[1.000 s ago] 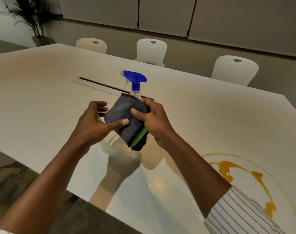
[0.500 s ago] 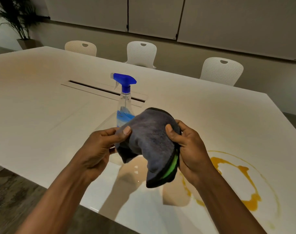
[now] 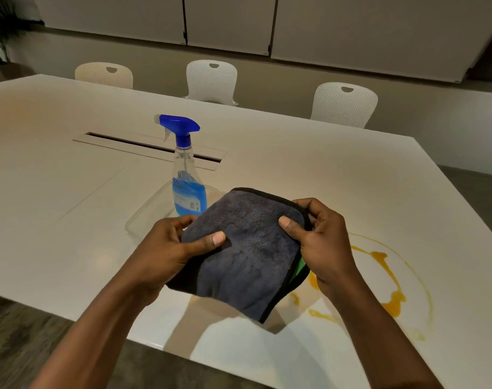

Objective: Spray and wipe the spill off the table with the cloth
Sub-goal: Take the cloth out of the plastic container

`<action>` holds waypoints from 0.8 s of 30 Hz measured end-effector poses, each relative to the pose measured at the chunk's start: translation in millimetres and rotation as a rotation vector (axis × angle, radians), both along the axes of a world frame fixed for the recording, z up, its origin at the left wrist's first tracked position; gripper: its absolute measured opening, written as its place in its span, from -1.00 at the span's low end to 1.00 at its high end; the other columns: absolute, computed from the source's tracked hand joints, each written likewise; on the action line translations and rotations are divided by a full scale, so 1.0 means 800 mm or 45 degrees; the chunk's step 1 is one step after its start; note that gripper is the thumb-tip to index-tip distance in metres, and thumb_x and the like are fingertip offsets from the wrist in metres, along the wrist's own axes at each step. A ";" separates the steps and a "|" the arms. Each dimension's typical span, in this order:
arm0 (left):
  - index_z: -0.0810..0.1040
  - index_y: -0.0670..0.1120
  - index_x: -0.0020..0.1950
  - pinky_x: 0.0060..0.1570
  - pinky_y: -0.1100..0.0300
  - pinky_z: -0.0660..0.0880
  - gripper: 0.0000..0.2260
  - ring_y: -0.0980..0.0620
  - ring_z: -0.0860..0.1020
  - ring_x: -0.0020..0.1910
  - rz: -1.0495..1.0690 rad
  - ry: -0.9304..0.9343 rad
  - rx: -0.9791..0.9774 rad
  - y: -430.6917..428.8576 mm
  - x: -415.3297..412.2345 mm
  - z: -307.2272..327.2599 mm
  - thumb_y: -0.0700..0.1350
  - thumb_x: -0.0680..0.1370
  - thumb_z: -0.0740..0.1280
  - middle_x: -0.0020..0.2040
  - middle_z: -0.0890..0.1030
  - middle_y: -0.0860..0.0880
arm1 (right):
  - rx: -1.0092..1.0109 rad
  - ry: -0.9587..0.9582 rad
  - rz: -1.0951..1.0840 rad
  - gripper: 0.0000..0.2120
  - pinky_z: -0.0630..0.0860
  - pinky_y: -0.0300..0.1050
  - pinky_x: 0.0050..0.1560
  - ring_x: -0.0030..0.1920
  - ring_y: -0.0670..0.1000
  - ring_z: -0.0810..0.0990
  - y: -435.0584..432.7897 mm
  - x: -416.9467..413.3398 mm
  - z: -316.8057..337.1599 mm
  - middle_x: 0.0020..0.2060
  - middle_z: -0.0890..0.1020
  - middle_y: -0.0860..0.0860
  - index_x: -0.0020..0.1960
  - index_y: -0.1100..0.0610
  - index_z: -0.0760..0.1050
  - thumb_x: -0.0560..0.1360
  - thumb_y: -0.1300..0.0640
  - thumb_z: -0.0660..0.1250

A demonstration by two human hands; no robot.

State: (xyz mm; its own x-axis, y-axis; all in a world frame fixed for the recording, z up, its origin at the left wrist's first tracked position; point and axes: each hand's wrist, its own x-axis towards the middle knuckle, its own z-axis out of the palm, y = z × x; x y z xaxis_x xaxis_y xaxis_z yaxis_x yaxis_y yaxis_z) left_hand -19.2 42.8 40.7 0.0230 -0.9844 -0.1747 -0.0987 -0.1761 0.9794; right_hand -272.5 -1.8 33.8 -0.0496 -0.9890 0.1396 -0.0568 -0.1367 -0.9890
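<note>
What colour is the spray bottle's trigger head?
Blue: the spray bottle's trigger head sits on a clear bottle of blue liquid. The head view shows it.

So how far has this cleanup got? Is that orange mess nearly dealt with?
Hardly begun. The orange spill lies unwiped on the table, its ring and puddles intact. In hand: the left hand and right hand both grip the grey cloth, held flat above the table edge. The spray bottle stands untouched in a clear tray. Left: spraying, then wiping.
</note>
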 end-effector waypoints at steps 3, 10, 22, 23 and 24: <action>0.75 -0.26 0.05 -0.02 0.04 0.73 -0.36 -0.18 0.80 0.05 -0.137 0.188 0.117 0.011 0.011 -0.001 0.22 0.24 0.75 0.11 0.80 -0.25 | 0.026 -0.046 0.041 -0.81 0.65 -0.15 -0.02 0.01 0.01 0.75 -0.001 0.003 0.000 -0.01 0.78 0.02 0.09 0.12 0.66 0.55 0.34 0.49; 0.83 -0.12 0.08 0.01 0.08 0.75 -0.48 -0.11 0.79 0.04 -0.088 0.705 -0.034 0.037 0.017 -0.004 0.20 0.30 0.71 0.10 0.81 -0.16 | 0.152 -0.142 0.346 -0.79 0.67 0.00 0.13 0.11 0.14 0.75 0.001 0.013 -0.006 0.08 0.77 0.10 0.15 0.16 0.68 0.58 0.36 0.43; 0.80 -0.11 0.07 0.12 0.00 0.72 -0.81 -0.09 0.78 0.08 0.045 -0.051 -0.350 0.049 0.023 0.009 -0.15 0.46 0.60 0.03 0.82 -0.09 | 0.126 0.069 0.679 -0.60 0.69 0.08 0.17 0.11 0.16 0.76 0.013 0.036 0.012 0.06 0.78 0.10 0.22 0.11 0.66 0.42 0.04 0.57; 0.80 -0.10 0.07 0.16 -0.07 0.73 -0.82 -0.08 0.79 0.08 0.018 -0.096 -0.368 0.047 0.021 0.009 -0.19 0.47 0.61 0.04 0.82 -0.09 | 0.060 0.095 0.681 -0.63 0.69 0.10 0.19 0.11 0.16 0.76 0.015 0.043 0.016 0.06 0.78 0.10 0.21 0.11 0.67 0.44 0.05 0.60; 0.80 -0.09 0.07 0.18 -0.14 0.73 -0.81 -0.08 0.79 0.08 0.002 -0.117 -0.380 0.047 0.017 0.010 -0.20 0.47 0.63 0.04 0.82 -0.09 | 0.000 0.108 0.654 -0.66 0.69 0.13 0.18 0.10 0.17 0.76 0.017 0.048 0.018 0.04 0.78 0.11 0.17 0.12 0.68 0.44 0.05 0.62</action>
State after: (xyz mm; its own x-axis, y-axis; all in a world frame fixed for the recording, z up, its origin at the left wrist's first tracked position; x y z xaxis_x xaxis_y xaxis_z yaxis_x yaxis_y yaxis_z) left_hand -5.3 80.6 48.8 0.0269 -0.9918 0.1253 -0.1895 0.1180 0.9748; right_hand -233.7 12.0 48.2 0.4536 -0.8829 0.1218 -0.0625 -0.1679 -0.9838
